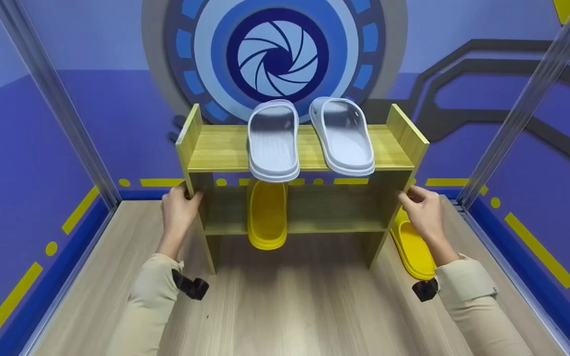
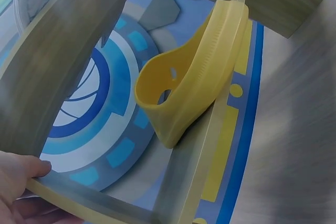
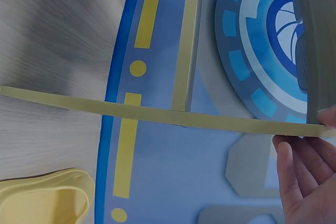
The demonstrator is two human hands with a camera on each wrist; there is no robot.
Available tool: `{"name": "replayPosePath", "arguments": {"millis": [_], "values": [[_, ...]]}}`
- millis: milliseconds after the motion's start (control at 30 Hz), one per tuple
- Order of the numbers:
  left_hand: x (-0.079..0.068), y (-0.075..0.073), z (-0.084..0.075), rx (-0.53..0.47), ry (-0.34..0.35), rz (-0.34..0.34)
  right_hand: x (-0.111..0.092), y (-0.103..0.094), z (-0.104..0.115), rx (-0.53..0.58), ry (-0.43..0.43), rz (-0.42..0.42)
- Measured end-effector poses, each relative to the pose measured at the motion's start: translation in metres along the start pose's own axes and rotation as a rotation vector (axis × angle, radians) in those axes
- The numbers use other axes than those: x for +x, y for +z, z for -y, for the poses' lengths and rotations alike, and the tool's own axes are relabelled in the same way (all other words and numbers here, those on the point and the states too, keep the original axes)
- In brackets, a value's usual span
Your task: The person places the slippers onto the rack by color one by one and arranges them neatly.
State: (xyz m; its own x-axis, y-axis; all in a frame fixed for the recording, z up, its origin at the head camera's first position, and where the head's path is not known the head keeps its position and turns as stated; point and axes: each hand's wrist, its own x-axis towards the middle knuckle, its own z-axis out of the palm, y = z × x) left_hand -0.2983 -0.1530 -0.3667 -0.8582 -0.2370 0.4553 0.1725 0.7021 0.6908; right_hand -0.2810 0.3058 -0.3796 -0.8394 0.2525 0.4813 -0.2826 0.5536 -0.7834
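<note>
Both hands grip a small wooden shoe rack (image 1: 295, 225) by its side panels. On the left, my left hand (image 1: 179, 210) pinches the panel's front edge, thumb inside and fingers outside, as the left wrist view shows. Opposite it, my right hand (image 1: 422, 210) holds the right panel (image 3: 236, 124) the same way. Two pale grey clogs, one left (image 1: 274, 143) and one right (image 1: 347, 141), sit on the top shelf with their fronts toward the back. A yellow clog (image 1: 267, 215) rests on the lower shelf, left of its middle.
Another yellow clog (image 1: 416, 249) lies on the wooden tabletop (image 1: 285, 306) to the right of the rack, partly behind my right hand. A patterned blue wall (image 1: 117, 123) rises close behind the rack. Metal posts (image 1: 62, 99) stand at the back corners.
</note>
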Motion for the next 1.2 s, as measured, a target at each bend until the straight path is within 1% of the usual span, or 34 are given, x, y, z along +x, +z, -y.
{"name": "replayPosePath", "arguments": {"millis": [200, 300, 400, 567, 667, 733, 800, 867, 900, 967, 1033, 1067, 1100, 1133, 1200], "values": [[0.000, -0.003, 0.002, -0.015, 0.021, 0.021, 0.000, -0.002, 0.000, 0.030, -0.008, 0.043], [0.000, -0.004, 0.003, -0.008, 0.018, 0.034, 0.000, -0.003, -0.003, 0.049, -0.014, 0.065], [0.001, -0.004, 0.002, 0.004, 0.011, 0.045, -0.001, -0.006, -0.009, 0.075, 0.000, 0.079], [0.000, -0.004, 0.002, -0.003, -0.001, 0.065, -0.008, -0.016, -0.027, 0.117, 0.078, 0.035], [0.000, -0.004, 0.001, -0.005, -0.004, 0.075, -0.014, -0.021, -0.046, 0.096, 0.152, -0.001], [0.000, -0.003, 0.002, -0.007, -0.005, 0.077, -0.019, -0.023, -0.065, 0.044, 0.193, -0.016], [0.001, -0.003, 0.002, -0.010, -0.007, 0.079, -0.023, -0.024, -0.093, -0.015, 0.234, -0.021], [0.001, -0.002, 0.002, -0.013, -0.004, 0.073, -0.026, -0.022, -0.139, -0.046, 0.284, -0.034], [0.001, -0.002, 0.003, -0.013, -0.002, 0.072, -0.026, -0.022, -0.169, -0.044, 0.300, -0.029], [0.001, -0.001, 0.003, -0.013, 0.003, 0.065, -0.028, -0.018, -0.222, -0.086, 0.345, -0.033], [0.001, -0.001, 0.004, -0.015, 0.010, 0.059, -0.031, -0.013, -0.264, -0.125, 0.386, -0.042], [0.001, -0.001, 0.004, -0.015, 0.015, 0.057, -0.034, -0.011, -0.272, -0.167, 0.408, -0.031], [0.001, -0.002, 0.004, -0.014, 0.019, 0.056, -0.037, -0.009, -0.279, -0.187, 0.414, -0.019], [0.001, -0.002, 0.004, -0.013, 0.023, 0.053, -0.041, -0.007, -0.274, -0.227, 0.435, -0.014], [0.001, -0.003, 0.004, -0.008, 0.028, 0.050, -0.049, -0.006, -0.260, -0.240, 0.467, 0.026]]}}
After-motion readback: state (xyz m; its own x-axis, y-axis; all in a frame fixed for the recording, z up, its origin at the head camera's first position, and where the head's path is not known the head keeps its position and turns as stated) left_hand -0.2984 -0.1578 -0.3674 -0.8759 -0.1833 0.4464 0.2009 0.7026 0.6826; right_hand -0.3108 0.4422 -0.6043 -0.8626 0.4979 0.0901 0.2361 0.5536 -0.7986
